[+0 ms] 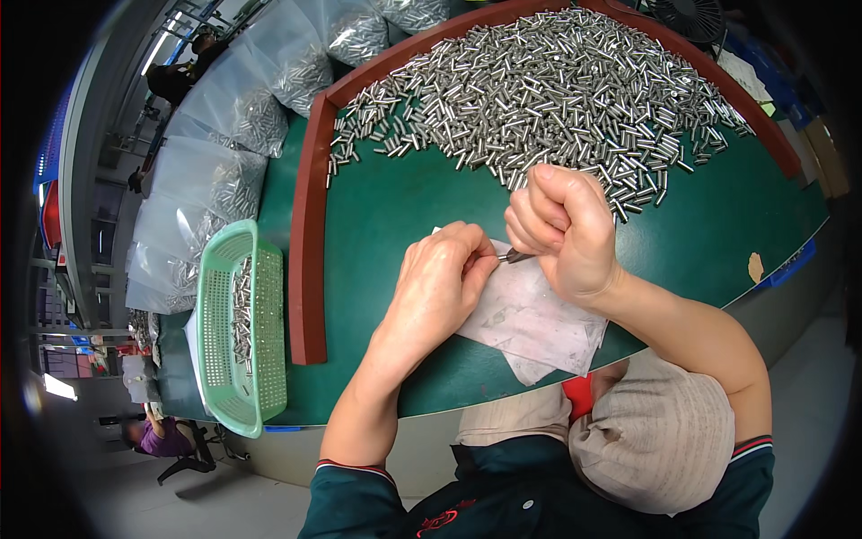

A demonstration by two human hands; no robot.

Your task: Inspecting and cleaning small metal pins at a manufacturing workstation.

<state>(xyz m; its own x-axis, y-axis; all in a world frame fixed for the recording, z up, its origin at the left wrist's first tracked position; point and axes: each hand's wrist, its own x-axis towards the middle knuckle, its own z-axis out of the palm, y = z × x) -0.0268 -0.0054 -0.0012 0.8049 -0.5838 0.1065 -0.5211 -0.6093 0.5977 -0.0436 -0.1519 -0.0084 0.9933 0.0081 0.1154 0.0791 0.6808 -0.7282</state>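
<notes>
My left hand [444, 274] is closed, thumb and fingers pinching a small silver metal pin [502, 259] whose end just shows. My right hand [566, 229] makes a fist with the thumb on top, round a tool mostly hidden in it. Only the tool's dark pointed tip [515, 256] comes out, meeting the pin's end. Under both hands lies a stained whitish cloth [539, 319] on the green tabletop [386, 225]. Just beyond my right hand spreads a big heap of similar short metal pins [566, 90].
A red-brown raised border [310, 242] bounds the heap at left and back. Left of it stands a light green basket [271, 332] with some pins inside. Several clear bags [238, 184] of pins line the far left edge. A dark fan [690, 16] stands at the back right.
</notes>
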